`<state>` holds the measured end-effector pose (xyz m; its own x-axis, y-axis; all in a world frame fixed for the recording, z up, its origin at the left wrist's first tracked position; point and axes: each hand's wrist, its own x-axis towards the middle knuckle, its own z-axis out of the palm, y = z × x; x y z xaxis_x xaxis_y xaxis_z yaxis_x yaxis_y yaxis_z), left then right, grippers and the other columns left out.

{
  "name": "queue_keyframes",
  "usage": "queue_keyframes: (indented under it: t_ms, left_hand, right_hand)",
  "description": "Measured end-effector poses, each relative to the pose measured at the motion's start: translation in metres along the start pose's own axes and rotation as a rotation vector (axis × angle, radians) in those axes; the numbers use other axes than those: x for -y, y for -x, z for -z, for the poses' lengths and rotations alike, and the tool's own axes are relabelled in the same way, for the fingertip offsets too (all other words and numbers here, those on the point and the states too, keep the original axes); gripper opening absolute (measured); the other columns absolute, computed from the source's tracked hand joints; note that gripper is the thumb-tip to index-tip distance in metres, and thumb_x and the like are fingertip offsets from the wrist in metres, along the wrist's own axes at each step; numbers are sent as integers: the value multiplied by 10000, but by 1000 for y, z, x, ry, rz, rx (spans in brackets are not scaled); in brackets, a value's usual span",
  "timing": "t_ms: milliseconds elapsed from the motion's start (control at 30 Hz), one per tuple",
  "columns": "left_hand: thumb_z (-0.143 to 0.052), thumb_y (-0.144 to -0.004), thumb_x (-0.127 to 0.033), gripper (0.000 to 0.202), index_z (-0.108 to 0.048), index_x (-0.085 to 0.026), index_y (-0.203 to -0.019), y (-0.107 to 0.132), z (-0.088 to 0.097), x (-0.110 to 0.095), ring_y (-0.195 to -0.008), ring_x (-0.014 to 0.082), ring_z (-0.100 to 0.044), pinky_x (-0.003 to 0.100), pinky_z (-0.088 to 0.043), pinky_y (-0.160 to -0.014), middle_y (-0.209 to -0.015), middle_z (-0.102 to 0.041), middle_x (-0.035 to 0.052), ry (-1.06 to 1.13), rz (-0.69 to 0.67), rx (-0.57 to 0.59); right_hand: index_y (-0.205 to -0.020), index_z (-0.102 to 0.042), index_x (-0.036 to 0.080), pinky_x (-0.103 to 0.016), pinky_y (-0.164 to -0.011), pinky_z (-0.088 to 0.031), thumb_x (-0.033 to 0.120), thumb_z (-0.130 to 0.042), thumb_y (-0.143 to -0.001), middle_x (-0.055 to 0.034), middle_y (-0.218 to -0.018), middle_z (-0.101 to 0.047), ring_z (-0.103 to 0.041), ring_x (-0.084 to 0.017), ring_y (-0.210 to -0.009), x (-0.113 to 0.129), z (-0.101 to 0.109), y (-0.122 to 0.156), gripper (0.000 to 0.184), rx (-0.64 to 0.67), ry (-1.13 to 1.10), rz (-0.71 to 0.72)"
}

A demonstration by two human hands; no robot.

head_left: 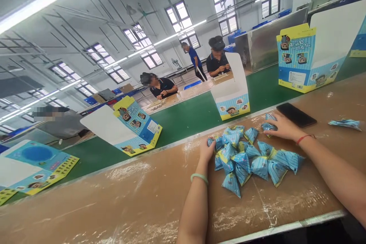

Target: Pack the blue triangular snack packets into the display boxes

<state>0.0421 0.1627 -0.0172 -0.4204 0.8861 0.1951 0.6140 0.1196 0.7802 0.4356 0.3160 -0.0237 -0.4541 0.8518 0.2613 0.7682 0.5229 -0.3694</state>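
A heap of blue and yellow pyramid-shaped packets (241, 160) lies on the brown-covered bench in front of me. At the heap's left edge, my left hand (206, 151) has its fingers curled on a small blue packet (211, 142), partly hidden by them. My right hand (283, 126) reaches over from the right, its fingers closed about another blue packet (268, 126) at the far right side of the heap. A black phone (296, 114) lies flat just beyond my right hand. One separate packet (345, 123) rests farther right.
Beyond the bench runs a green conveyor belt (183, 116). Open printed cartons stand along it: one on the left (143, 129), one in the middle (233, 105), one on the right (297, 65). Several co-workers are across the belt, two with hands at small items.
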Motion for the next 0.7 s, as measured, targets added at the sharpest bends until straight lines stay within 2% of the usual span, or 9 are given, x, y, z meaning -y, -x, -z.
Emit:
queue_keyframes:
  t_ms: [133, 233, 367, 433, 567, 700]
  left_hand:
    - [-645, -793, -251, 240, -721, -178, -1008, 0, 0, 0, -1070, 267, -657, 409, -478, -1000, -1066, -727, 91, 9, 1, 6]
    - [-643, -796, -248, 233, -718, -182, -1007, 0, 0, 0, -1079, 269, -655, 414, -476, -1006, -1078, -727, 91, 7, -2, 7]
    - [-641, -798, -235, 215, -716, -184, -993, 0, 0, 0, -1088, 271, -651, 416, -467, -1017, -1079, -730, 92, 5, -7, 8]
    - [-642, -800, -233, 217, -714, -182, -998, 0, -1, 0, -1095, 272, -647, 417, -463, -1023, -1083, -728, 95, 3, -4, 8]
    - [-646, -808, -240, 216, -710, -179, -1005, 2, -1, 0, -1092, 268, -646, 412, -467, -1019, -1085, -723, 97, -4, 2, 6]
    - [-645, -806, -220, 223, -712, -168, -1013, 3, 0, -2, -1091, 274, -647, 418, -470, -1018, -1085, -721, 106, -12, -1, 11]
  right_hand:
    - [-1134, -782, 288, -617, -1187, -319, 719, -730, -693, -111, -1615, -365, -283, -476, -1493, 4, -2, 1, 619, -41, 35, 49]
    - [-1123, -785, 262, -616, -1169, -353, 698, -761, -665, -131, -1641, -312, -320, -487, -1473, 5, -5, 0, 632, -23, 24, 46]
    - [-1194, -762, 254, -595, -1134, -405, 718, -791, -605, -166, -1638, -295, -377, -488, -1439, 1, -3, 0, 750, 46, 14, 18]
    - [-1198, -759, 261, -593, -1115, -424, 726, -785, -603, -175, -1617, -327, -423, -479, -1407, -3, -2, 0, 755, 59, 8, 29]
    - [-1127, -780, 267, -561, -1103, -452, 714, -731, -671, -165, -1510, -475, -497, -437, -1352, -13, -5, -3, 640, 21, -23, 82]
    - [-1132, -774, 251, -524, -1112, -462, 681, -708, -701, -163, -1480, -502, -529, -413, -1325, -21, -9, -5, 613, 28, -54, 72]
